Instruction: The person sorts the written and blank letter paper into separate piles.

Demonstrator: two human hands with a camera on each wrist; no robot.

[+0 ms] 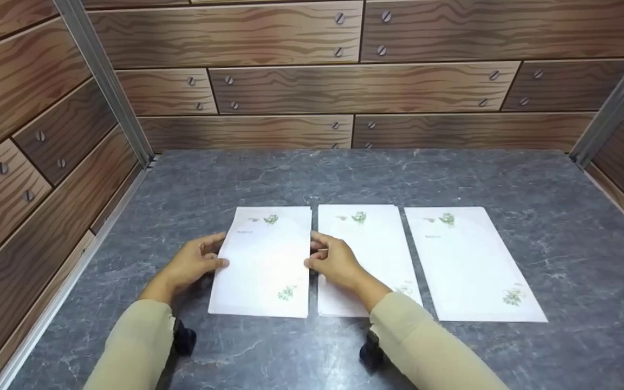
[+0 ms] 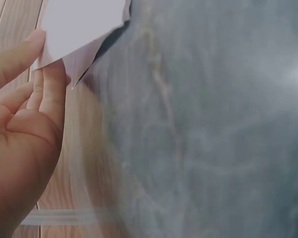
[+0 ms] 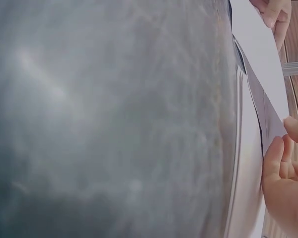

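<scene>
White printed paper [image 1: 268, 265] with small green designs at its top and lower right lies leftmost of three in a row. My left hand [image 1: 193, 262] pinches its left edge, thumb [image 2: 20, 59] on top and fingers [image 2: 52, 91] underneath. On the opposite edge, my right hand [image 1: 336, 262] holds it between thumb and fingers. The wrist views show a raised top sheet [image 3: 263, 54] with another layer below it. Beneath my right forearm lies the middle paper [image 1: 363, 249], partly covered.
A third printed paper [image 1: 469, 265] lies at the right of the row. The grey marbled table [image 1: 344, 179] is bounded by wood-patterned panels [image 1: 290, 89] and metal posts [image 1: 109, 81] at its back corners.
</scene>
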